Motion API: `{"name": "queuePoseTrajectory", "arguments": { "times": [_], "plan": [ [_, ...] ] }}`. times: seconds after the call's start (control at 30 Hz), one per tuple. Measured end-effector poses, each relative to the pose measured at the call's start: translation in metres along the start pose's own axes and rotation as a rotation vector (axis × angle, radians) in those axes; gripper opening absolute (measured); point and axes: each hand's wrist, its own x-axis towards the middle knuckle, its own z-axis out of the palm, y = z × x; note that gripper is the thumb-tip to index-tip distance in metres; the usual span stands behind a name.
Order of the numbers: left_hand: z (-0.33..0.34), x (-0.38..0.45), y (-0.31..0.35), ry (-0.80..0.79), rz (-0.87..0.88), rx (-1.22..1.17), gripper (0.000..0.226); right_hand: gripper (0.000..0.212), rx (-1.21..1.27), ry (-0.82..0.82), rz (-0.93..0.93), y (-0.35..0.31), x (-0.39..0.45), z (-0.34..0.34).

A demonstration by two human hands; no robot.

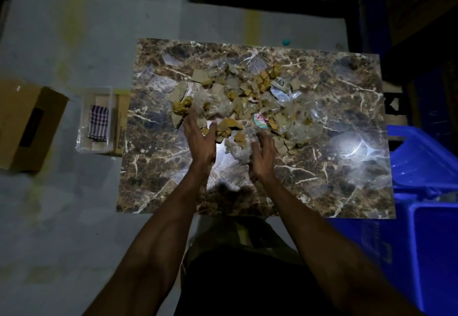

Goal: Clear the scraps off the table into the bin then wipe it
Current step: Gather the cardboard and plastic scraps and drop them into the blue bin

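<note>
Far left, on the floor: a cardboard box point(27, 122), flaps open. Just beside the table's left edge, a clear plastic tray point(96, 119) with a folded checked cloth point(98, 126) lying in it.

Centre: marble-patterned table point(173, 186), glossy, with a bright glare on its right half. A loose heap of scraps point(238, 100) covers the middle of the top: torn cardboard bits, crumpled yellow-brown paper, clear plastic wrap, and one round printed lid point(261, 121).

Left hand point(199, 137) at the heap's near-left edge, palm turned inward, fingers straight and relaxed, tips touching scraps, gripping nothing. Right hand point(264, 152) at the near edge, palm facing the left one, fingers loosely curved against a wad of clear plastic; no closed grip seen.

Right: blue bin point(426, 216) just beside the table's right near corner, its lid point(421, 157) raised.
</note>
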Motion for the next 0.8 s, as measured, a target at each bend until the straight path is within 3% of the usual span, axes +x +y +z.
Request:
{"name": "queuePoseTrajectory", "arguments": {
  "times": [0.17, 0.33, 0.47, 0.53, 0.67, 0.8],
  "plan": [
    [0.029, -0.027, -0.016, -0.026, -0.065, -0.097, 0.069, 0.049, 0.071, 0.002, 0.087, -0.005, 0.002, 0.027],
    [0.056, -0.069, -0.016, -0.012, 0.086, -0.153, 0.051, 0.067, 0.044, -0.115, 0.122, -0.006, -0.004, 0.029],
    [0.062, -0.074, -0.009, 0.0, -0.015, -0.224, 0.037, 0.046, 0.36, 0.092, 0.228, -0.021, -0.008, 0.043],
    [0.058, -0.07, -0.007, 0.007, -0.039, -0.228, 0.036, 0.041, 0.397, 0.115, 0.248, -0.022, -0.009, 0.044],
    [0.048, -0.055, -0.004, 0.121, 0.167, -0.026, 0.027, 0.039, 0.392, 0.161, 0.259, -0.021, -0.009, 0.036],
    [0.049, -0.033, -0.003, 0.065, 0.356, 0.026, 0.034, 0.042, 0.415, 0.202, 0.219, -0.021, 0.0, 0.036]
  ]
}}
